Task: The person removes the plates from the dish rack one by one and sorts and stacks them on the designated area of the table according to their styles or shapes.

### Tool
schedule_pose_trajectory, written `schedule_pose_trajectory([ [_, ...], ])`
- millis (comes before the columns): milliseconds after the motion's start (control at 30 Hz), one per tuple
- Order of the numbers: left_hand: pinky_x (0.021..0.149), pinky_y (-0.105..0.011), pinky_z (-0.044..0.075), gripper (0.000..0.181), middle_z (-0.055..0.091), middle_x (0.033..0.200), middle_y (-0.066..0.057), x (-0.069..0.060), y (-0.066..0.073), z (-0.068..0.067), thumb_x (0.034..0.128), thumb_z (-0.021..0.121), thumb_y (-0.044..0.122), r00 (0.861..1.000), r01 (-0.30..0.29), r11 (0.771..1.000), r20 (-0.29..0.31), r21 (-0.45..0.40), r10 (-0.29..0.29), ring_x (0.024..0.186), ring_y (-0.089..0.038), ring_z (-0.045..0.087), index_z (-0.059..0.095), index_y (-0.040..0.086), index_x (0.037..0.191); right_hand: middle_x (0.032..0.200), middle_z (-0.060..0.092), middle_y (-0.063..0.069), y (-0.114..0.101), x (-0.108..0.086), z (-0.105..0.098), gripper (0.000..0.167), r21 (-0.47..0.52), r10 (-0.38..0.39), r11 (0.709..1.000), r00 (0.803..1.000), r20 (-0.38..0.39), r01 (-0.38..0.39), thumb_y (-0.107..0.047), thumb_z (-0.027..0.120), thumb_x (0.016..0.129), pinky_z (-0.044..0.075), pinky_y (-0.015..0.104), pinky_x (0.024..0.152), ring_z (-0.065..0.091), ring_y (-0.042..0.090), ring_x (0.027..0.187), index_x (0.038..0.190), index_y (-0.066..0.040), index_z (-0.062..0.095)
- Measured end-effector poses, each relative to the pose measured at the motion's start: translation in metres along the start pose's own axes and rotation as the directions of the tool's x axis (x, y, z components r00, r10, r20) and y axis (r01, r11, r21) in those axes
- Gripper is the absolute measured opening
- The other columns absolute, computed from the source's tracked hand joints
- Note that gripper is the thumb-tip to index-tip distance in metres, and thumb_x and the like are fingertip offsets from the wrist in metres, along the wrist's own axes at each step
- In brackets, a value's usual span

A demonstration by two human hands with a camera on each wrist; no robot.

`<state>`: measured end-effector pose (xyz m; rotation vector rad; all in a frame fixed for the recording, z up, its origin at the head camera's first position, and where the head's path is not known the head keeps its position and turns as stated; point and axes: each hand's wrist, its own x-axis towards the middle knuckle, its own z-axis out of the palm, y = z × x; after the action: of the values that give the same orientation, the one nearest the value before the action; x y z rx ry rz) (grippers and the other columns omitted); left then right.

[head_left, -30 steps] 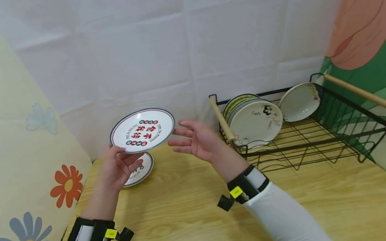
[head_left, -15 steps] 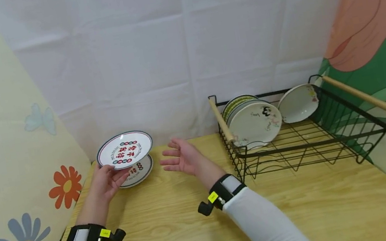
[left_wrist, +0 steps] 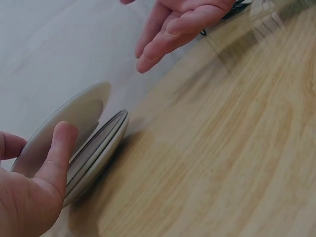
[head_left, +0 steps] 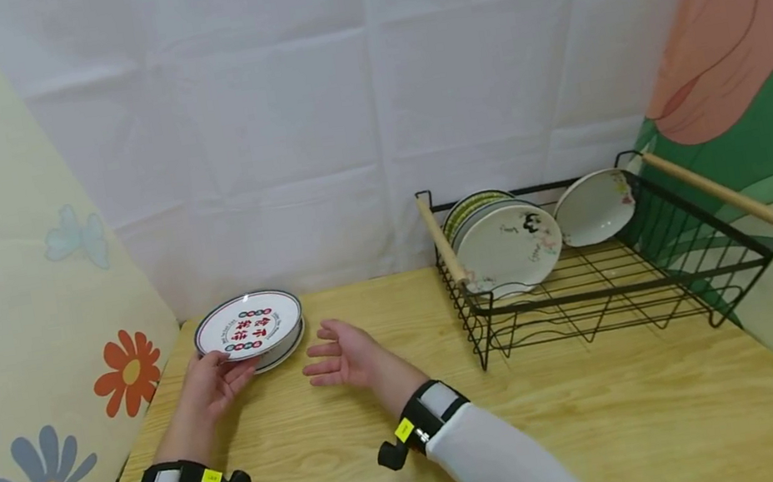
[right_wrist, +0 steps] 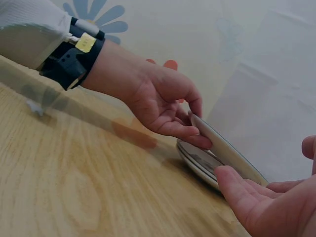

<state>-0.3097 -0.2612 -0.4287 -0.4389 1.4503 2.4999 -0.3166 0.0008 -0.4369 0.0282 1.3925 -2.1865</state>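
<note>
A white plate (head_left: 248, 325) with a dark rim and red and dark lettering is pinched at its near left edge by the left hand (head_left: 211, 387). Below it lie stacked plates (head_left: 290, 352) on the table; in the left wrist view a gap shows between the held plate (left_wrist: 74, 116) and the stack (left_wrist: 98, 148), the held one tilted. To the right of the plates the right hand (head_left: 346, 355) is held with fingers extended, touching nothing in the head view. Its fingers appear in front of the plate's edge (right_wrist: 232, 155) in the right wrist view.
A black wire rack (head_left: 637, 287) with wooden handles stands at the right. Several plates (head_left: 509, 248) lean upright at its left end and a white bowl (head_left: 596, 209) leans further right. A white cloth (head_left: 277, 123) hangs behind the wooden table (head_left: 610, 408).
The left hand has brought the plate down and left, over the stack. The right hand has moved left and lower, away from the plate's raised position.
</note>
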Motion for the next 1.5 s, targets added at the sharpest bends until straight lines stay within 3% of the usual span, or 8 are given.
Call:
schedule_pose_trajectory([
  [233,0.081,-0.034,0.064,0.071,0.077,0.091,-0.003,0.009,-0.01,-0.001,0.1081,0.032,0.013,0.999,0.01,1.0,-0.045,0.022,-0.009,0.085,-0.019,0.078,-0.004,0.034,0.166,0.157,0.041,0.032,0.011,-0.007,0.006,0.068,-0.023,0.003,1.0,1.0,0.004,-0.003,-0.04,0.038,0.109,0.05,0.059,0.108,0.053,0.054,0.135,0.16,0.002,0.025],
  [433,0.08,-0.035,0.065,0.07,0.078,0.089,-0.003,0.011,-0.01,-0.001,0.108,0.033,0.014,0.998,-0.002,1.0,-0.056,0.029,0.003,0.085,-0.02,0.079,-0.002,0.035,0.166,0.155,0.044,0.032,0.011,-0.012,0.015,0.068,-0.037,-0.007,0.999,0.999,0.041,0.009,-0.04,0.04,0.108,0.052,0.057,0.106,0.053,0.053,0.134,0.16,0.002,0.027],
  [567,0.082,-0.036,0.064,0.069,0.078,0.089,-0.003,0.01,-0.008,-0.002,0.109,0.033,0.015,0.998,-0.02,0.997,-0.051,0.078,0.024,0.085,-0.019,0.079,-0.002,0.033,0.166,0.153,0.047,0.031,0.011,-0.012,0.018,0.068,-0.044,-0.002,0.999,0.999,0.037,0.004,-0.042,0.042,0.107,0.055,0.054,0.102,0.054,0.052,0.133,0.159,0.001,0.029],
  [700,0.075,-0.032,0.065,0.068,0.078,0.088,-0.002,0.009,-0.006,-0.005,0.1103,0.035,0.019,0.999,-0.028,0.988,-0.041,0.154,0.034,0.082,-0.019,0.079,-0.003,0.031,0.166,0.15,0.051,0.03,0.011,-0.012,0.02,0.068,-0.06,0.0,0.998,1.0,0.03,0.001,-0.042,0.043,0.107,0.058,0.052,0.099,0.063,0.048,0.126,0.159,-0.001,0.031],
  [867,0.063,-0.026,0.062,0.07,0.077,0.087,0.0,0.01,-0.006,-0.012,0.1112,0.038,0.022,0.999,-0.031,0.97,-0.036,0.243,0.041,0.076,-0.017,0.079,-0.006,0.032,0.166,0.148,0.053,0.029,0.011,-0.014,0.023,0.065,-0.072,0.006,0.997,1.0,0.027,-0.004,-0.042,0.044,0.107,0.059,0.05,0.097,0.071,0.04,0.115,0.158,-0.003,0.034],
  [1133,0.06,-0.02,0.055,0.076,0.079,0.093,0.004,0.012,-0.005,-0.027,0.1106,0.045,0.027,0.999,-0.04,0.926,0.022,0.376,0.034,0.08,-0.012,0.078,-0.007,0.037,0.165,0.147,0.055,0.029,0.011,-0.016,0.024,0.065,-0.078,0.006,0.997,1.0,0.026,-0.003,-0.042,0.046,0.106,0.061,0.047,0.093,0.072,0.039,0.114,0.158,-0.004,0.037],
  [1333,0.058,-0.019,0.052,0.082,0.077,0.09,0.006,0.013,-0.005,-0.033,0.1089,0.05,0.031,0.998,-0.015,0.883,-0.047,0.47,0.042,0.073,-0.009,0.074,-0.01,0.035,0.165,0.143,0.058,0.029,0.013,-0.015,0.024,0.066,-0.079,0.003,0.997,1.0,0.017,-0.002,-0.042,0.046,0.106,0.062,0.046,0.091,0.074,0.035,0.106,0.158,-0.003,0.035],
  [1500,0.055,-0.021,0.05,0.083,0.076,0.084,0.005,0.016,-0.007,-0.036,0.1088,0.05,0.03,0.995,-0.011,0.862,-0.084,0.507,0.062,0.066,-0.007,0.068,-0.01,0.029,0.165,0.142,0.058,0.03,0.016,-0.012,0.023,0.066,-0.079,-0.001,0.997,1.0,0.017,0.002,-0.04,0.048,0.106,0.062,0.046,0.09,0.073,0.039,0.108,0.157,-0.001,0.035],
])
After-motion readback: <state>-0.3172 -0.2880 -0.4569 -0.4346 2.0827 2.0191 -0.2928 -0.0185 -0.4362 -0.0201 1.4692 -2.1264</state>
